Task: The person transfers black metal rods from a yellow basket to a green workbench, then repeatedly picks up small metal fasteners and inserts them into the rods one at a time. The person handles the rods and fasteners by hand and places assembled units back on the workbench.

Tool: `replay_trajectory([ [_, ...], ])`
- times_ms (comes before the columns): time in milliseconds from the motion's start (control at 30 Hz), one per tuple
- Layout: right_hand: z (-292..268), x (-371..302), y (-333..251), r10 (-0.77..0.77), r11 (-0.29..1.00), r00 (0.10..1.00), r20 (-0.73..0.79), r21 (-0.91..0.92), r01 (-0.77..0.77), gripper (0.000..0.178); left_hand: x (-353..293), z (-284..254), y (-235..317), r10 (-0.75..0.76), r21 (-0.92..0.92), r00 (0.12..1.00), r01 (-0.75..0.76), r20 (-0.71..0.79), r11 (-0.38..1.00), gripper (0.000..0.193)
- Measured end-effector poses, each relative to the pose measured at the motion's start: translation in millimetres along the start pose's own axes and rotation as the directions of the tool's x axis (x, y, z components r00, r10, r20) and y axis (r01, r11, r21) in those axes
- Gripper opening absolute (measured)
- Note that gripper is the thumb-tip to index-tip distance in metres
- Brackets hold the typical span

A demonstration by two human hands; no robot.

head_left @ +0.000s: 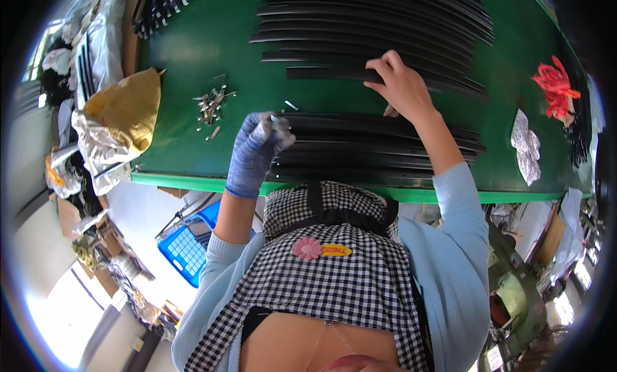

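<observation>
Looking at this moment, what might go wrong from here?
The right hand is bare; the strip it pinches might scratch it if sharp-edged. That strip lies close to the upper strips, so moving it could disturb them. The loose metal pieces left of the gloved left hand could be scattered by a stray bump.

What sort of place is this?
Probably a workshop or small factory: a green worktable carries rows of long black strips, with a loose pile of small metal pieces to their left.
</observation>
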State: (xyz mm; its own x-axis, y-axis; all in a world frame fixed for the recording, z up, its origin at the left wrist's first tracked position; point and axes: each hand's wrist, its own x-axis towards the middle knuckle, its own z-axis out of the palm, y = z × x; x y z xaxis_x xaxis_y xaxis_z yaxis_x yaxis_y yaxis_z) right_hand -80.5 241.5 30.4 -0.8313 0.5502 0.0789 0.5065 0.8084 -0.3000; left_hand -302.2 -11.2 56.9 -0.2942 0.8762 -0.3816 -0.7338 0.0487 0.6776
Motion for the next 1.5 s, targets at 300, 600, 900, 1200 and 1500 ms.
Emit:
replay_trajectory([
  [300,-62.0,-47.0,-61.4,-0.186,0.976,0.974,-0.131,0.092,0.198,0.044,-13.9,38.9,42.2,0.429,0.089,0.902,-0.424,-0.044,0.901,0.031],
  [600,-66.3,-71.9,-81.8,-0.136,0.977,0.974,-0.181,0.141,0.163,0.046,-29.1,45.2,39.3,0.473,0.147,0.881,-0.468,0.004,0.871,0.042],
  [900,-69.1,-91.4,-80.0,-0.146,0.974,0.979,-0.146,0.154,0.168,0.048,-26.8,52.6,35.6,0.274,0.152,0.94,-0.306,0.203,0.94,0.037],
  [1200,-76.3,-113.5,-94.0,-0.118,0.949,0.99,-0.075,0.284,0.135,0.051,-28.3,55.5,16.9,-0.077,-0.237,0.802,0.265,0.592,0.935,0.065],
  [1500,-77.3,-122.0,-101.2,-0.047,0.951,0.998,-0.05,0.303,0.059,0.049,-45.1,73.3,27.1,-0.164,-0.236,0.891,0.283,0.423,0.93,0.055],
])
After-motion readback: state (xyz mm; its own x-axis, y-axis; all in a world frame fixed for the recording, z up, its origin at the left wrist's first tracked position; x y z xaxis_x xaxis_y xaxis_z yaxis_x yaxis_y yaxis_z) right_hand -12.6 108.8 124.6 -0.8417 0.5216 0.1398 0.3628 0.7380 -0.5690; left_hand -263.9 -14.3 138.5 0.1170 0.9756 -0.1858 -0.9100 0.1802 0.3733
